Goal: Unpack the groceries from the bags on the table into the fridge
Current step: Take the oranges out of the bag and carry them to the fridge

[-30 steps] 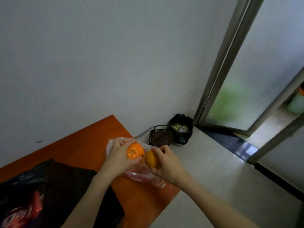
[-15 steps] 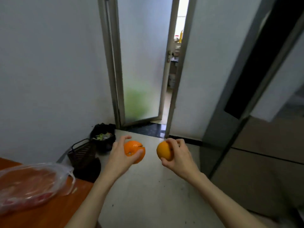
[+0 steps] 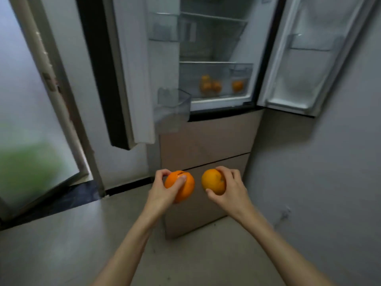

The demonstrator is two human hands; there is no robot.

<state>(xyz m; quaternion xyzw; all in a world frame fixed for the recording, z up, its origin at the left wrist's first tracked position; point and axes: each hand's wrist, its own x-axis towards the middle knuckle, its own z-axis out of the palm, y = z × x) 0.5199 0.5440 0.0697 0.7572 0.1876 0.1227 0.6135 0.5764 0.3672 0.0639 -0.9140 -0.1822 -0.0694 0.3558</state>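
Grey wall right, pale tiled floor, frosted glass door left, dim light.

So colour-wise: the orange on the left was a deep, saturated orange, while the orange on the right ran paler and more yellow. The oranges in the drawer looked a dull, hazy orange through its clear plastic. The fridge was white inside, with a black edge on the left door and plain beige lower drawers. The floor was pale grey, the wall a flat grey, and the frosted glass door showed a blurry green patch low down.
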